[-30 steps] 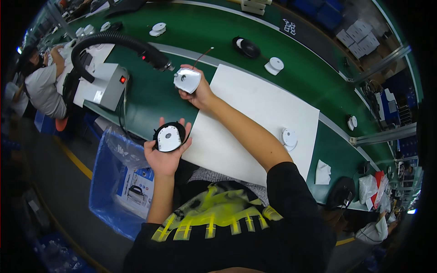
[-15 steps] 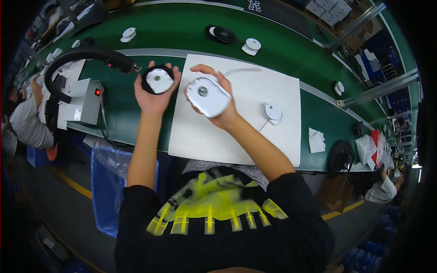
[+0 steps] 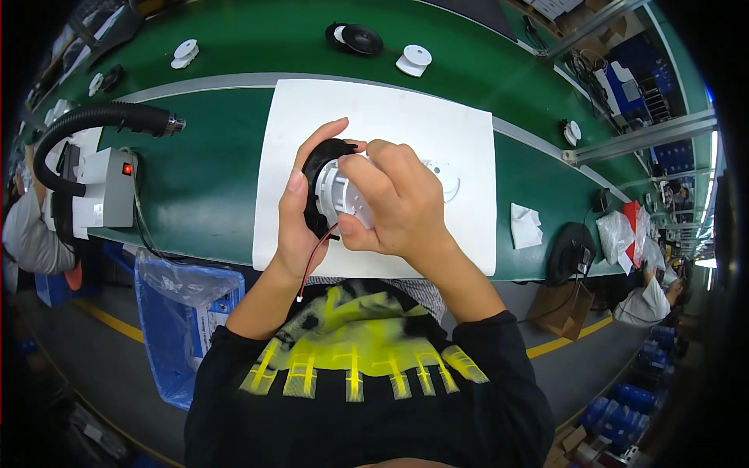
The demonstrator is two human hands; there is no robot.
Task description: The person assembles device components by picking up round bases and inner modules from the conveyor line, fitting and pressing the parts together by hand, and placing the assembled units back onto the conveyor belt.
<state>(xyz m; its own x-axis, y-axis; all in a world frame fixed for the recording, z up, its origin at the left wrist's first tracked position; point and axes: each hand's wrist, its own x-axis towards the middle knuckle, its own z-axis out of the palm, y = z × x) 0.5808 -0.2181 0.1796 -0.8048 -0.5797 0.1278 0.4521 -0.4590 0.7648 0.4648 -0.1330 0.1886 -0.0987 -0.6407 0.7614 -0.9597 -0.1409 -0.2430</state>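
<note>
My left hand [image 3: 293, 222] is closed around a black round cover [image 3: 314, 183], which stands on edge and is turned toward my right. From the other side, my right hand [image 3: 402, 195] grips a white round plastic housing [image 3: 337, 192] with slots in its rim. The two parts are pressed close together above the white mat [image 3: 374, 101]; whether they are joined is hidden by my fingers. A thin red-and-black wire [image 3: 314, 265] hangs from between them, with a small white plug at its end. Beyond my right hand, another white housing [image 3: 445, 178] rests on the mat, partly covered.
At left stands a grey control box [image 3: 109, 191] with a black flexible-neck tool [image 3: 117, 115]. White parts [image 3: 414, 59] and black covers [image 3: 362, 39] sit on the green belt [image 3: 257, 39]. A crumpled white cloth [image 3: 526, 226] lies at right; a lined blue bin [image 3: 164, 335] is below left.
My hands, apart before, have come together over the mat. The black cover has moved right and turned on edge against the white housing. A wire now hangs in view. The whole view has shifted.
</note>
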